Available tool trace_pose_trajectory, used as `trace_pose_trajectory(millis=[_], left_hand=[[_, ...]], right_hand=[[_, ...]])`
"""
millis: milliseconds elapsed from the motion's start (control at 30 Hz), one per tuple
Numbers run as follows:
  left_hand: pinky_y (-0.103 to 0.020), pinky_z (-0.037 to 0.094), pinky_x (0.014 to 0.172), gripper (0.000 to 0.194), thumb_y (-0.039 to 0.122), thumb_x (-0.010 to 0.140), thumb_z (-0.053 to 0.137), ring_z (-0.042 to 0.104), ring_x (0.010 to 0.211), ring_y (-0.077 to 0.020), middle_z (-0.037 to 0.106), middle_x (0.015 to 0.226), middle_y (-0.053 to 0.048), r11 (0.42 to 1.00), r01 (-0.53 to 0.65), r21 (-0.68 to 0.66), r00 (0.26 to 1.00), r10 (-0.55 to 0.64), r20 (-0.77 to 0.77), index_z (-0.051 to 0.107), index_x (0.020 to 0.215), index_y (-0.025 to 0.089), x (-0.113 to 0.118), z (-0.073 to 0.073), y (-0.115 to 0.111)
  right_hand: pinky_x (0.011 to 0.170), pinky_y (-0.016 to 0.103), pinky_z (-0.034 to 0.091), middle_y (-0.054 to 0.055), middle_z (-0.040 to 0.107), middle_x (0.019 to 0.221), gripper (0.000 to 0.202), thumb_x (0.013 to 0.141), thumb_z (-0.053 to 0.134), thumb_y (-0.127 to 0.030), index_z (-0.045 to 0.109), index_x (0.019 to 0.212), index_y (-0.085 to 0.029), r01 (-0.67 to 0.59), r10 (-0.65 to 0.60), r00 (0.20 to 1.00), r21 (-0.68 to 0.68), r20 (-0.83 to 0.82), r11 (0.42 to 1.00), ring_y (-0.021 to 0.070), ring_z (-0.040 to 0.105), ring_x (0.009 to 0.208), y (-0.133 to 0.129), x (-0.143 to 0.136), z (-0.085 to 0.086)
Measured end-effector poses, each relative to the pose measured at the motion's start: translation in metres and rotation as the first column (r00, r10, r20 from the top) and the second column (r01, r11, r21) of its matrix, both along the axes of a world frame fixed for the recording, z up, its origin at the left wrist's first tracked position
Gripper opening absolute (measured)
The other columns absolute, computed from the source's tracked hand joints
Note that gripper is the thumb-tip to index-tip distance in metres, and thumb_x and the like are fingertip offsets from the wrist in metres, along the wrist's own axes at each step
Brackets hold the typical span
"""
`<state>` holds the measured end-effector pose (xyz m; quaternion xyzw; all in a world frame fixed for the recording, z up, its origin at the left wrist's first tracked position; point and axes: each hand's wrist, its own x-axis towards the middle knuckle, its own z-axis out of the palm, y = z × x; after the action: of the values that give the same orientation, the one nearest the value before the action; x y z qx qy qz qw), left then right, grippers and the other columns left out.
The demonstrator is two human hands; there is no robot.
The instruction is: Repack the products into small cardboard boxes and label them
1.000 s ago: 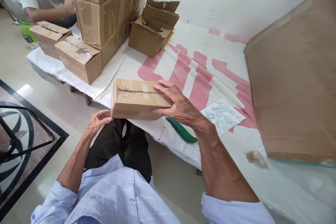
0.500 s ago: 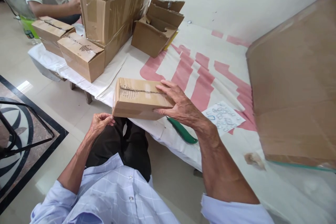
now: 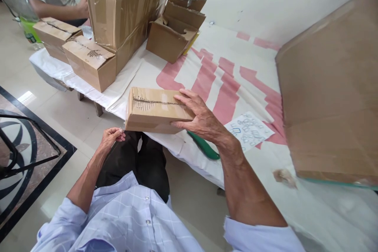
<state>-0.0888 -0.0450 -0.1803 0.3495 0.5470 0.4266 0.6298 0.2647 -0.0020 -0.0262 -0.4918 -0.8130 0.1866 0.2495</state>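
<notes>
A small brown cardboard box (image 3: 156, 120) lies closed at the near edge of the cloth-covered table, a dark ragged seam running along its top. My right hand (image 3: 201, 116) grips its right end, fingers over the top and thumb along the near side. Just off the box's lower left corner, my left hand (image 3: 113, 137) is closed in a pinch. Something thin and clear seems to show at those fingertips, too small to make out. Partly under my right wrist lies a green curved object (image 3: 203, 146), next to a white sheet with blue outlines (image 3: 249, 130).
Two similar boxes (image 3: 90, 63) stand at left beside a tall stack of taped cartons (image 3: 102, 19). Behind is an open carton (image 3: 168, 41). A large cardboard panel (image 3: 327, 86) rises at right. Another person's arm (image 3: 56, 10) shows at upper left. A black metal frame (image 3: 44, 134) stands on the floor.
My left hand has drawn slightly left, away from the box corner, its fingers still pinched. My right hand keeps its hold on the box. The whole view has shifted a little.
</notes>
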Motion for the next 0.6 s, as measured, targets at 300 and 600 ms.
trace_pose_trajectory(millis=[300,600], left_hand=[[-0.028,0.057,0.062,0.060,0.069,0.064,0.094,0.067,0.057,-0.0132,0.076,0.069,-0.005,0.989,-0.134,0.064,0.989,0.138,-0.057,0.073,0.073,0.014,-0.013,0.016,-0.012],[-0.034,0.061,0.071,0.043,0.059,0.075,0.092,0.070,0.065,-0.0183,0.078,0.073,-0.007,0.955,-0.070,0.289,0.992,0.098,-0.083,0.081,0.076,0.018,-0.008,0.099,-0.039]], right_hand=[[0.135,0.062,0.032,0.009,0.037,0.176,0.082,0.092,0.079,-0.055,0.048,0.164,-0.035,0.022,-0.022,1.000,0.006,-0.004,1.000,0.0379,0.034,0.165,-0.004,-0.002,0.000],[0.133,0.064,0.036,0.014,0.043,0.171,0.083,0.091,0.081,-0.056,0.050,0.163,-0.029,0.118,-0.120,0.993,0.157,-0.001,0.981,0.0408,0.039,0.161,-0.016,-0.020,0.003]])
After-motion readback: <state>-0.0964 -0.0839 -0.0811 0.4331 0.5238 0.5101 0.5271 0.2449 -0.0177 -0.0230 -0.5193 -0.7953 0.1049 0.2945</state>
